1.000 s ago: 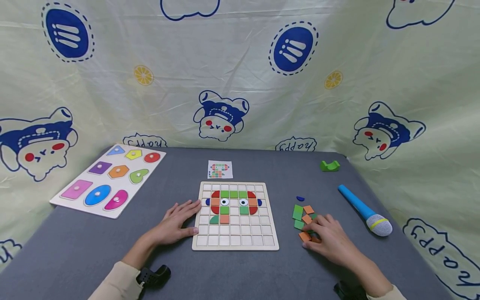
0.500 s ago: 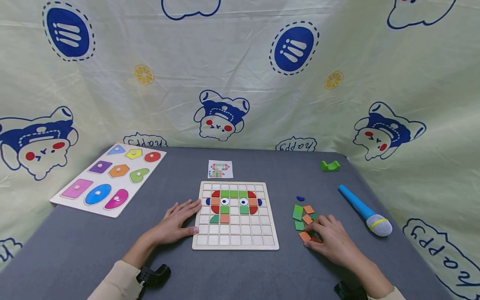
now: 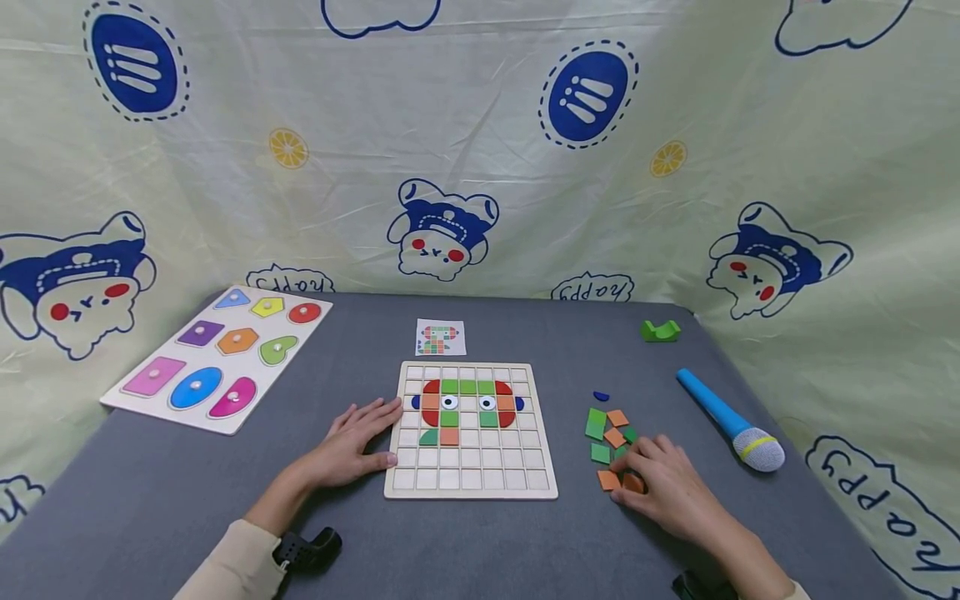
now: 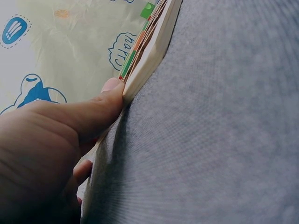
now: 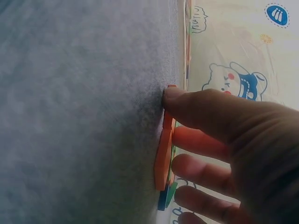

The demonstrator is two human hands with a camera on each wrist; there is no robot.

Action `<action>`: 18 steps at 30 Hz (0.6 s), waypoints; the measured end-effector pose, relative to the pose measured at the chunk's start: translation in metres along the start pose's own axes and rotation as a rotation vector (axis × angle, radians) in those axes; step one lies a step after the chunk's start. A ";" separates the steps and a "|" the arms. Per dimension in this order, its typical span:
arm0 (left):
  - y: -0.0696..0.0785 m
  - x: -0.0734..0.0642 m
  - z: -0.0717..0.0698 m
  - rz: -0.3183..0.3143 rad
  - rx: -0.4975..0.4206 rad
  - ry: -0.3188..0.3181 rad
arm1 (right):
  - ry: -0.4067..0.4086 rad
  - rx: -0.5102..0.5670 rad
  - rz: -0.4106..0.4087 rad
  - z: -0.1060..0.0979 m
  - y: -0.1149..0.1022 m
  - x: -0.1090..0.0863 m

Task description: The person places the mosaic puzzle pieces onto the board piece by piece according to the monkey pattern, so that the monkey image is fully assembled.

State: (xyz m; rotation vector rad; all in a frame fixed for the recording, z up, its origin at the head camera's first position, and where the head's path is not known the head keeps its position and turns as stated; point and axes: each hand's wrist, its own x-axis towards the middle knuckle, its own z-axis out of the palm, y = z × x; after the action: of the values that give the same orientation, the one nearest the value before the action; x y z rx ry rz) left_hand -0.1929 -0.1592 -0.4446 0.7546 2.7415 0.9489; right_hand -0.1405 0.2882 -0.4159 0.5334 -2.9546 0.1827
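In the head view, my left hand (image 3: 352,446) rests at the left edge of a wooden grid board (image 3: 510,479), fingers extended and thumb at the rim. Red, green, orange and blue pieces and two eye pieces fill part of the grid. My right hand (image 3: 667,487) is over the lower part of a loose group of pieces to the right of the board. Its thumb touches near an orange square (image 3: 608,480), and a darker orange piece (image 3: 633,482) shows between thumb and index finger. In the right wrist view the thumb (image 5: 187,100) overlaps an orange piece (image 5: 163,161), the other fingers spread apart.
A small pattern card (image 3: 440,337) lies behind the board. A shape puzzle board (image 3: 165,408) is at the left. Right of the loose pieces lies a blue toy microphone (image 3: 712,404), with a green curved block (image 3: 660,332) farther back. A blue piece (image 3: 601,396) lies above the group.
My right hand has shifted slightly right and toward me, uncovering more of the darker orange piece and a green one. Nearby orange and green squares have moved slightly. The left hand stays put.
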 end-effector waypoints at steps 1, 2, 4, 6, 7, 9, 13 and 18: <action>0.000 0.000 0.000 -0.001 0.000 0.000 | -0.002 0.000 0.001 0.000 0.000 0.000; 0.000 0.000 0.000 -0.002 0.000 0.000 | -0.005 0.001 0.000 0.000 0.000 0.000; 0.000 0.000 0.000 -0.003 -0.001 0.002 | -0.006 0.000 0.000 0.000 0.000 0.001; 0.000 0.000 0.000 -0.004 -0.003 0.003 | -0.009 -0.001 -0.001 0.000 0.001 0.001; 0.001 0.000 0.000 -0.005 -0.004 0.004 | -0.009 0.000 -0.004 0.000 0.001 0.001; 0.001 0.000 0.001 -0.004 -0.004 0.005 | -0.007 0.005 -0.008 0.000 0.001 0.001; 0.001 0.000 0.001 0.001 -0.004 0.005 | -0.002 0.021 -0.020 0.000 0.000 0.001; 0.001 0.000 0.000 0.004 -0.003 0.006 | 0.046 0.065 -0.075 -0.003 -0.013 0.006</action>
State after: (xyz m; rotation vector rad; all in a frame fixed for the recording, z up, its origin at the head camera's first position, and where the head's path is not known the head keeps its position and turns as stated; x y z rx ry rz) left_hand -0.1926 -0.1587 -0.4445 0.7577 2.7441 0.9579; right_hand -0.1415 0.2741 -0.4110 0.6378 -2.8870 0.2800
